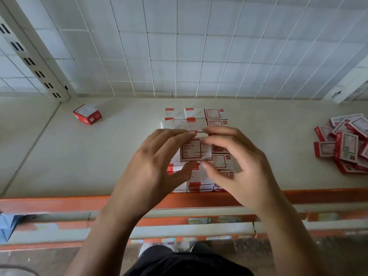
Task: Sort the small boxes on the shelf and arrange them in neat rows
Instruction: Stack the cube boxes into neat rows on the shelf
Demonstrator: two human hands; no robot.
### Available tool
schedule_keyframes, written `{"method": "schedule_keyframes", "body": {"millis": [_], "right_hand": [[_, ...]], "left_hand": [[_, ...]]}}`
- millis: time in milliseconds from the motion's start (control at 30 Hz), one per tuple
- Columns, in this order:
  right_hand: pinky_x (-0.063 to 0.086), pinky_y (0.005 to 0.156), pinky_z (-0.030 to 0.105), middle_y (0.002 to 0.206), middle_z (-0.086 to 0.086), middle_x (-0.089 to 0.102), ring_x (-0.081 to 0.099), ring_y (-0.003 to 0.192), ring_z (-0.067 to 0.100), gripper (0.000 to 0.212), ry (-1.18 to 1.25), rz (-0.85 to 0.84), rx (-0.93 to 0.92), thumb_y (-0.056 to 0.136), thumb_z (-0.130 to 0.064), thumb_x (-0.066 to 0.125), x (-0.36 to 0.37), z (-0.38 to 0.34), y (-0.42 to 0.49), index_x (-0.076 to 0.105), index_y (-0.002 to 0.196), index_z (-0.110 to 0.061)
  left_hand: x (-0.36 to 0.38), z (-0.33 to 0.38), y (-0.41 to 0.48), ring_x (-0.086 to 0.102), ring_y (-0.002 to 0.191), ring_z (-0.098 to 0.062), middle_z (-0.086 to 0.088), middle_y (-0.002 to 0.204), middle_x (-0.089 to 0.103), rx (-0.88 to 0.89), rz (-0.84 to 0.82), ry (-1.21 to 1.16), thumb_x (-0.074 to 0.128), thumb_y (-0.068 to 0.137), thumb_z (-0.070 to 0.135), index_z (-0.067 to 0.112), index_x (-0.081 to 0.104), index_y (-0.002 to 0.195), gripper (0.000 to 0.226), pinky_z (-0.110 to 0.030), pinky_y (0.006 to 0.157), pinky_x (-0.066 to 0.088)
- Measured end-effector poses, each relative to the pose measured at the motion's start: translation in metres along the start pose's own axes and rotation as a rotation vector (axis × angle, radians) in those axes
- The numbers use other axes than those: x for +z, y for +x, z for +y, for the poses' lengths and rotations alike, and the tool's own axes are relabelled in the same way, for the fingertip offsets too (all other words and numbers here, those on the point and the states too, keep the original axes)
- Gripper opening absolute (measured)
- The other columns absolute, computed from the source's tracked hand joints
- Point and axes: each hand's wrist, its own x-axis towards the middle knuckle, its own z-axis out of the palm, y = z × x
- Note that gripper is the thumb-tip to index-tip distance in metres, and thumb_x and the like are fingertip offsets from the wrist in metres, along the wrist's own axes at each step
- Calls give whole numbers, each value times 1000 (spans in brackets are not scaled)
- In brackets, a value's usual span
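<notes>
A small white and red box [194, 150] is held between both hands above the stacked rows of boxes [196, 116] in the middle of the shelf [119, 148]. My left hand [157, 166] pinches its left side, fingers on the top edge and thumb at the bottom. My right hand [235, 166] pinches its right side in the same way. The rows run from the back towards the shelf's front edge, and my hands hide their middle part.
A single red and white box [87, 114] lies tilted at the back left of the shelf. A loose heap of similar boxes [344, 144] lies at the right. An orange rail [59, 202] marks the front edge, with lower shelves beneath. A white wire grid [179, 46] backs the shelf.
</notes>
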Motion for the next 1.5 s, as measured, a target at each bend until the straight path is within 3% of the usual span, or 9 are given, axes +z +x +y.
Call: {"method": "schedule_keyframes", "body": {"millis": [267, 433, 733, 1167, 1267, 1400, 1500], "right_hand": [[49, 102, 27, 126, 7, 64, 60, 121, 15, 37, -85, 73, 78, 84, -15, 72, -16, 18, -22, 66, 118, -4], [49, 96, 16, 123, 4, 65, 61, 114, 9, 35, -126, 147, 188, 85, -18, 70, -30, 35, -28, 66, 117, -4], [44, 98, 11, 122, 2, 65, 58, 110, 5, 36, -173, 56, 273, 82, -12, 76, -19, 58, -28, 66, 116, -9], [49, 97, 17, 129, 3, 57, 58, 115, 14, 33, -171, 51, 338, 84, -9, 74, 0, 53, -14, 68, 116, -10], [41, 101, 14, 131, 0, 54, 51, 123, 14, 38, -178, 76, 381, 85, -14, 71, -1, 45, -10, 65, 122, -15], [49, 100, 29, 125, 1, 59, 54, 121, 14, 34, -151, 164, 321, 86, -13, 66, 1, 28, 5, 65, 120, -12], [50, 99, 31, 120, 0, 63, 57, 117, 13, 30, -100, 167, 288, 88, -14, 65, 10, 19, 15, 66, 117, -10]], "left_hand": [[23, 20, 15, 59, 111, -24, -6, 121, 64, 20, -36, -12, 69, 87, 27, 4, 62, 121, 41, -40, 92, 50], [31, 23, 22, 58, 115, -18, -2, 125, 61, -10, -66, -1, 65, 90, 32, 12, 61, 125, 40, -37, 93, 51], [38, 19, 30, 59, 111, -17, 1, 121, 62, -21, -68, 12, 62, 92, 26, 13, 65, 118, 30, -38, 85, 54], [18, 0, 33, 58, 112, -16, -3, 117, 62, -11, 7, -125, 63, 92, 16, 8, 66, 112, 22, -36, 89, 52], [10, -9, 31, 57, 114, -17, -5, 117, 61, -50, 49, -174, 63, 91, 14, 6, 66, 113, 23, -35, 91, 50], [3, -33, 22, 55, 118, -17, -4, 125, 57, -142, 41, -135, 65, 90, 29, 8, 62, 120, 37, -34, 93, 49], [3, -51, 13, 51, 122, -17, -1, 135, 51, -213, -28, -108, 67, 87, 44, 12, 55, 129, 54, -36, 95, 50]]}}
